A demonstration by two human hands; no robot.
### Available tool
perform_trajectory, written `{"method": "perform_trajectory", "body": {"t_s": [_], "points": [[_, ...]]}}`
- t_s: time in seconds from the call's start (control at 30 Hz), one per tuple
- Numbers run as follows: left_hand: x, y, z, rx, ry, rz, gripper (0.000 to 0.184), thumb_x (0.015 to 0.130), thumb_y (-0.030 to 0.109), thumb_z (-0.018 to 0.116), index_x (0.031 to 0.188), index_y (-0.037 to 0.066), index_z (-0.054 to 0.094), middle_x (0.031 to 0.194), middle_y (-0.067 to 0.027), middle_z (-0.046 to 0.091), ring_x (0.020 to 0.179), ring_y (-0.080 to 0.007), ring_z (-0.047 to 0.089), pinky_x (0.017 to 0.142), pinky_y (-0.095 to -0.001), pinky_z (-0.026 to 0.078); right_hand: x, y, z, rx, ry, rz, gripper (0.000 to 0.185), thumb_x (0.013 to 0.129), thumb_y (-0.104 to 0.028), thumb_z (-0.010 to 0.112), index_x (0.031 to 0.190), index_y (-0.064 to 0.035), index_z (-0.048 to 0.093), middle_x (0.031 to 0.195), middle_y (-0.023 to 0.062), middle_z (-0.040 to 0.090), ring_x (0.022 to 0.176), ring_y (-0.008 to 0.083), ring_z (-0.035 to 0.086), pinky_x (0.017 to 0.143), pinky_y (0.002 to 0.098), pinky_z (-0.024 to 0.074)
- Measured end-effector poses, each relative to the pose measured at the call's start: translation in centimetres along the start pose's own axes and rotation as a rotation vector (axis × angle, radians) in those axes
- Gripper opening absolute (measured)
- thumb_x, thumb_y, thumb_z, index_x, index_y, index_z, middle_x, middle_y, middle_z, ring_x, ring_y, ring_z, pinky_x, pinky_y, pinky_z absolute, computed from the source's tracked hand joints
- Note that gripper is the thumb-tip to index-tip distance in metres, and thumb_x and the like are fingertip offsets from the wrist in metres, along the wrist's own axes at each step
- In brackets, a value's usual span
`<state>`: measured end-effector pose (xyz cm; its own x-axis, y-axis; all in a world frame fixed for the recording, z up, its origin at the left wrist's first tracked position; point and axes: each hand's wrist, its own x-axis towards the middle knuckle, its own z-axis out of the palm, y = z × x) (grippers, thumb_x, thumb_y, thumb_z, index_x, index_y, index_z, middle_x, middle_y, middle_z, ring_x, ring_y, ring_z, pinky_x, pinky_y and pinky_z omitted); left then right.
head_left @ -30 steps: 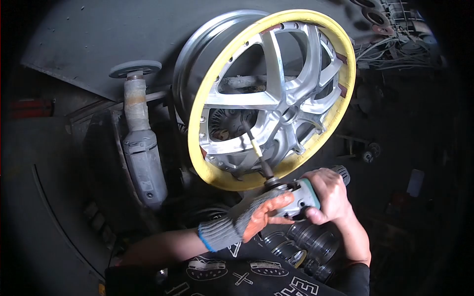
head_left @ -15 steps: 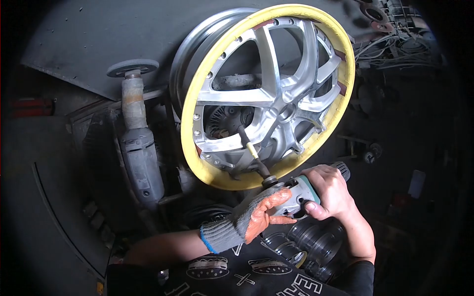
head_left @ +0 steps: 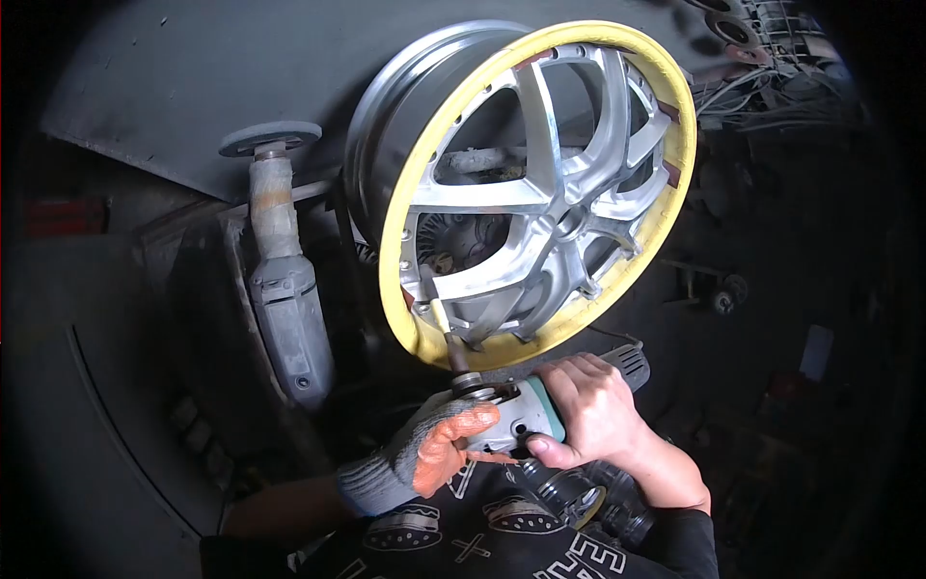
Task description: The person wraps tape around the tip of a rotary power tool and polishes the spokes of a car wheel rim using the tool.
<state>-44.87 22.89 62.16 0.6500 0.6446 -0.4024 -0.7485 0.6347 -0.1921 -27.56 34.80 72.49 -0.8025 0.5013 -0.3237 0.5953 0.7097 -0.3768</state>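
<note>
An alloy car wheel (head_left: 477, 198) with polished silver spokes stands tilted, its outer lip (head_left: 395, 275) covered in yellow. My right hand (head_left: 593, 410), bare, wraps round the body of an angle grinder (head_left: 511, 425). At the grinder's head, my left hand (head_left: 434, 449) grips with a grey and orange work glove on. A long shaft (head_left: 451, 347) rises from the head, and its tip reaches the lower left end of a spoke, just inside the yellow lip. Whether the tip touches the metal cannot be made out.
Left of the wheel, a second power tool (head_left: 289, 318) stands upright with a round disc (head_left: 270, 138) on top. A grey panel (head_left: 231, 68) rises behind. Cables (head_left: 748, 101) hang at the upper right, and several dark wheels (head_left: 617, 502) lie below my hands.
Both hands have moved the grinder left and slightly down. Its shaft tip has gone from the spoke's middle toward the rim. The wheel appears shifted a little right in view.
</note>
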Motion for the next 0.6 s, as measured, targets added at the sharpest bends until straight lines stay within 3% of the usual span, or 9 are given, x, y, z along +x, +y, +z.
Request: {"method": "perform_trajectory", "body": {"t_s": [0.23,0.3,0.33,0.6], "points": [[2.8,-1.1,1.5,0.1,-0.049,-0.013,0.042,0.093,0.024,0.064,0.129,0.003,0.054,0.124,-0.0107,0.06,0.116,-0.0211,0.058,0.096,-0.0474,0.052,-1.5,2.6,-2.0,-0.018,0.052,-0.032,0.071,0.074,-0.06,0.061,0.102,0.0055,0.059,0.08,0.0185,0.063,0.073,0.0376,0.064,0.073,0.0444,0.0513],[4.5,-1.8,3.0,0.059,-0.017,0.037,0.042,0.09,0.021,0.064,0.126,0.002,0.054,0.117,-0.0109,0.062,0.108,-0.0219,0.062,0.097,-0.0454,0.052,-2.3,4.2,-2.7,-0.013,0.062,-0.014,0.071,0.072,-0.06,0.06,0.1,0.0052,0.06,0.082,0.0188,0.064,0.074,0.0386,0.064,0.074,0.045,0.0511],[5.9,-2.8,2.0,0.001,-0.103,0.031,0.04,0.092,0.021,0.062,0.127,0.003,0.054,0.118,-0.0094,0.062,0.11,-0.0204,0.061,0.096,-0.0459,0.053,-2.7,5.0,-2.9,-0.013,0.065,-0.019,0.071,0.072,-0.06,0.06,0.101,0.0052,0.06,0.082,0.0191,0.064,0.075,0.0389,0.064,0.074,0.045,0.051],[11.9,-5.7,2.2,-0.047,-0.177,0.087,0.041,0.093,0.02,0.063,0.129,0.004,0.053,0.123,-0.0081,0.06,0.113,-0.0204,0.059,0.097,-0.0491,0.052,-4.7,10.3,-3.1,-0.009,0.058,-0.063,0.072,0.071,-0.061,0.057,0.101,0.0037,0.061,0.084,0.0196,0.064,0.078,0.0401,0.063,0.074,0.046,0.0494]]}}
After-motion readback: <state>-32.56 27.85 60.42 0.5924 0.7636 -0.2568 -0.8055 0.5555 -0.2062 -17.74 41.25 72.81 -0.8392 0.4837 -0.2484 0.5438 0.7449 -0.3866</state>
